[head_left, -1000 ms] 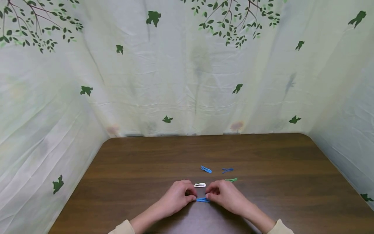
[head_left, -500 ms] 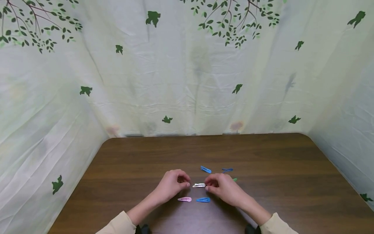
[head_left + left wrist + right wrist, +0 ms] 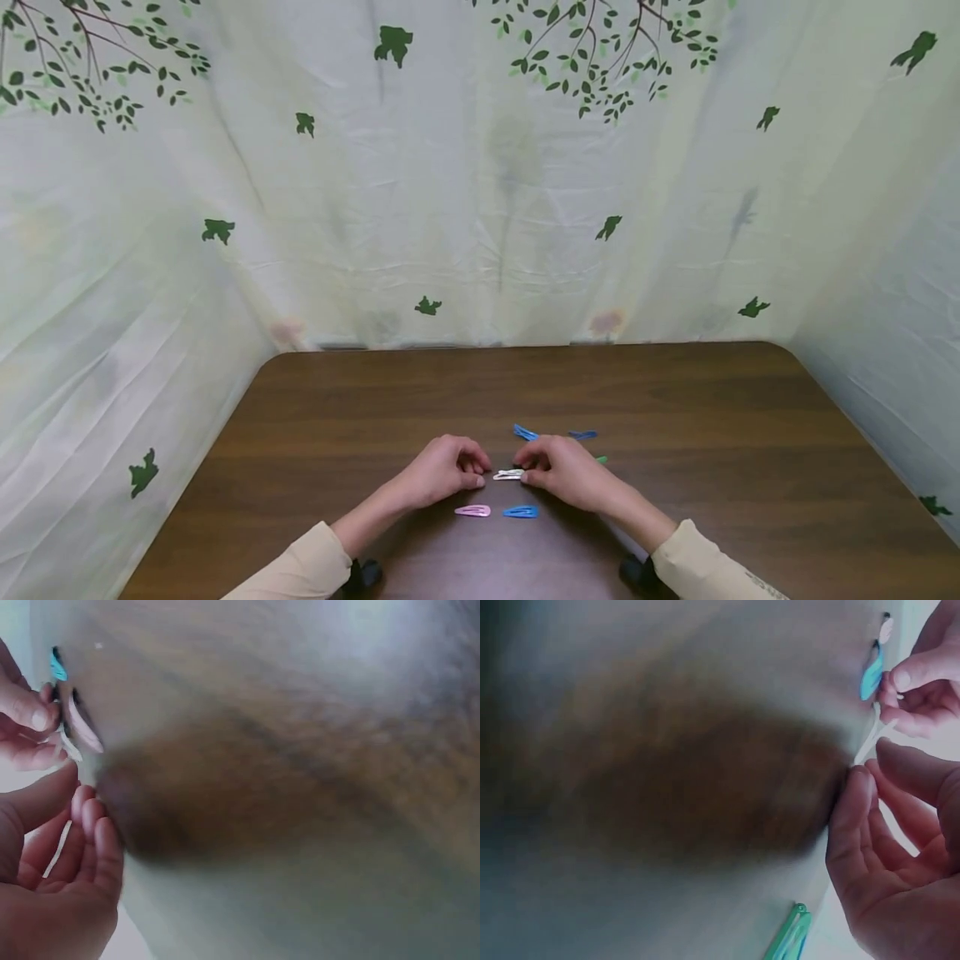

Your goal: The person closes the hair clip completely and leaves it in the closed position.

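Note:
A white hair clip [image 3: 508, 475] lies flat on the brown table [image 3: 360, 400] between my two hands. My right hand [image 3: 558, 471] pinches its right end with curled fingers [image 3: 30, 716]. My left hand [image 3: 442, 471] sits at the clip's left end; in the left wrist view its fingers [image 3: 94, 840] are loosely curled and apart from the thumb, holding nothing. The right wrist view shows the white clip [image 3: 871, 736] running from one hand's fingertips to the other's. A pink clip [image 3: 472, 511] and a blue clip [image 3: 521, 512] lie side by side just nearer to me.
Beyond the hands lie a light blue clip [image 3: 525, 432] and a dark blue clip [image 3: 582, 434]. A green clip [image 3: 789, 939] sits behind my right hand, mostly hidden in the head view. A leaf-printed curtain [image 3: 480, 208] closes the table's far and side edges.
Both hands left the blue clip, which now lies beside the uncovered pink clip. They moved away from me to the white clip, and the right hand's fingers closed on its end.

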Motion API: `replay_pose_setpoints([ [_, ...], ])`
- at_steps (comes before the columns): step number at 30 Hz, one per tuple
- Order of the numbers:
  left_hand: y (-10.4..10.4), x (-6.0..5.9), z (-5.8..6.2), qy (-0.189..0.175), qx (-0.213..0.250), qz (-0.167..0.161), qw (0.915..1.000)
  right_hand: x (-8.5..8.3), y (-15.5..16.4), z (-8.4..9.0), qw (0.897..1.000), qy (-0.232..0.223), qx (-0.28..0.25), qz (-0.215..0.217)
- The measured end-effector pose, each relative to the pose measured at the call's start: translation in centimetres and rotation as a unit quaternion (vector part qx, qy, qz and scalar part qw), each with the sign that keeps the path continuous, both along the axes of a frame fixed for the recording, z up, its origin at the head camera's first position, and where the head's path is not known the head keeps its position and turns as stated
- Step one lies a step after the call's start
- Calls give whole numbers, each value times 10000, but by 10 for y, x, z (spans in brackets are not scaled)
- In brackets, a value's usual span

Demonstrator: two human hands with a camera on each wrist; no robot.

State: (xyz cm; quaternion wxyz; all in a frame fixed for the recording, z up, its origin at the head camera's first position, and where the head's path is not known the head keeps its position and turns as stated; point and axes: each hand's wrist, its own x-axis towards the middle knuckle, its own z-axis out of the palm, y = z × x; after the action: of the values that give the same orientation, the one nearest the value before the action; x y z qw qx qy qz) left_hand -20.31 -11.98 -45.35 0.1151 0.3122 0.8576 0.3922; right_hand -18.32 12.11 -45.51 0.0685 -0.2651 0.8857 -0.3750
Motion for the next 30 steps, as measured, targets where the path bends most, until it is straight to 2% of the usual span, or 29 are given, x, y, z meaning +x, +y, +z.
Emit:
replay_pose_setpoints([
  [5, -2, -4, -3, 24, 61, -96, 9999, -4, -1, -2, 9998, -147, -37, -161],
  [12, -6, -6, -6, -236, 82, -2, 9997, -6, -4, -5, 9997, -165, 10, -158],
  [21, -8, -10, -4, -1036, 347, -96, 9940, -3, -6, -8, 9998, -25, 86, -188],
  [30, -9, -13, -6, -1035, 418, -151, 9936, -7, -7, -8, 9998, 70, 112, -131],
])
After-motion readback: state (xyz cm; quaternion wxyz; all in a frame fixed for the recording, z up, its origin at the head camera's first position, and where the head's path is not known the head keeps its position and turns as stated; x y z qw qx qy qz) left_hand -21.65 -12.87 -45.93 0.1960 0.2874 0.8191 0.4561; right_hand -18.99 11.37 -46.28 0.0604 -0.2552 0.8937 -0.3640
